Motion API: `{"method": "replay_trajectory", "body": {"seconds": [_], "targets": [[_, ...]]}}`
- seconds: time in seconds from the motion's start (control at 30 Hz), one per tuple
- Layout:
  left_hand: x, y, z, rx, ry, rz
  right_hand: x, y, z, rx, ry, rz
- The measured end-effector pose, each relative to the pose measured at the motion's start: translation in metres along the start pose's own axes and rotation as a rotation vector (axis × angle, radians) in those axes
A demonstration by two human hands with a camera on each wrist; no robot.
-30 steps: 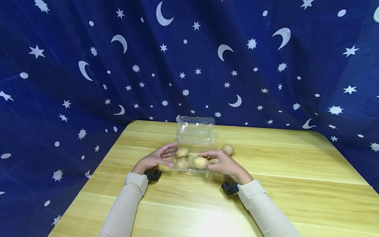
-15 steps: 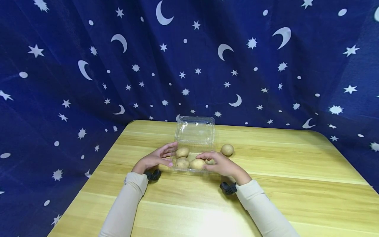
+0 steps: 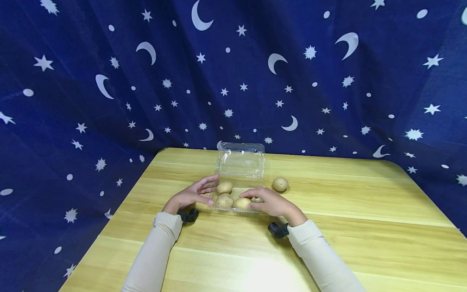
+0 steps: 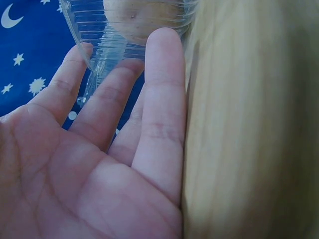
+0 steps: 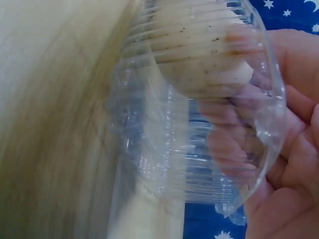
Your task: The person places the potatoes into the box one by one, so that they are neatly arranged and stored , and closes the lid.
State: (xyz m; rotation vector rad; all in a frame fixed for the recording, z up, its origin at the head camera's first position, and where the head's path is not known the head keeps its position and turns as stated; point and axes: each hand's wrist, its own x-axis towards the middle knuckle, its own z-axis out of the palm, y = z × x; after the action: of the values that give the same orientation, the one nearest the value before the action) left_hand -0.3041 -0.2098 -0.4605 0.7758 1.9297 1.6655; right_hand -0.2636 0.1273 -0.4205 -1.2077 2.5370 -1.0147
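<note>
A clear plastic clamshell box (image 3: 240, 161) stands on the table with its lid raised at the back. Two potatoes (image 3: 224, 200) lie one behind the other in its left half. My right hand (image 3: 273, 201) reaches over the right wall and holds another potato (image 3: 241, 204) low at the box's front. Through the ribbed wall in the right wrist view, this potato (image 5: 194, 55) shows with fingertips against it. My left hand (image 3: 190, 197) rests by the box's left side, fingers extended; in the left wrist view its fingertips are right at the wall (image 4: 112, 37).
A loose potato (image 3: 280, 184) sits on the wooden table (image 3: 350, 211) just right of the box. Behind the table hangs a dark blue curtain (image 3: 251, 48) with moons and stars. Each wrist wears a black strap device (image 3: 279, 230).
My right hand has moved slightly left and down with its potato, which now sits lower, beside the front left potato. The left hand has stayed at the box's side.
</note>
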Motion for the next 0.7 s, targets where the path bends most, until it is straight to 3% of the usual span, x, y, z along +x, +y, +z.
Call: {"method": "replay_trajectory", "body": {"seconds": [0.3, 0.7], "targets": [[0.0007, -0.0020, -0.0014, -0.004, 0.001, 0.000, 0.0033, -0.0002, 0.0007, 0.012, -0.015, -0.003], [0.0007, -0.0028, -0.0011, -0.007, 0.009, 0.001, 0.0024, 0.0052, 0.0036, 0.071, 0.036, -0.002]]}}
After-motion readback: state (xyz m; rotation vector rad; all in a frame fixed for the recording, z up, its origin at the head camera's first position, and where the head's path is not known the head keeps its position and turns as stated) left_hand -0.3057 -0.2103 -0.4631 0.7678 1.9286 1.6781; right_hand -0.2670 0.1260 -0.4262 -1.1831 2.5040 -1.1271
